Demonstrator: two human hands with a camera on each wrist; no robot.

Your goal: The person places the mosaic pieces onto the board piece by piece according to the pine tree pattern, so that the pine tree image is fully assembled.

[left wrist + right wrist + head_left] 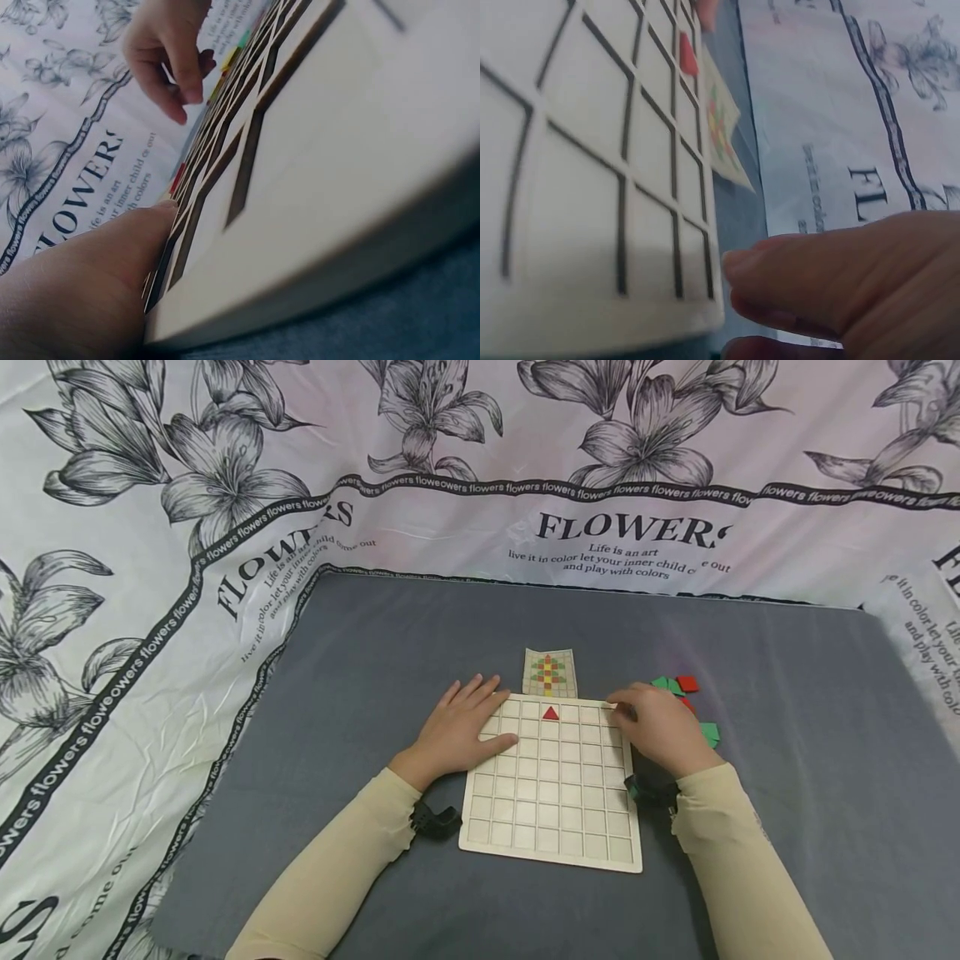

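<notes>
A pale square grid board (548, 793) lies on the grey tabletop, with a red triangle piece (551, 713) in a cell of its top row. My left hand (461, 731) spreads over the board's upper left edge, thumb resting on the cells. My right hand (663, 722) hovers at the upper right corner, fingers loosely bent; in the right wrist view its thumb (780, 266) sits just off the board's edge, and no piece shows in its grasp. Beyond the board's far edge lies a small pattern card (570, 675) printed with a stepped coloured figure.
Green pieces (664, 685) and a red square piece (687, 683) lie right of the board, some partly hidden behind my right hand. Another green piece (710, 734) is beside that wrist. A white flower-printed cloth (450, 527) borders the table at the back and left.
</notes>
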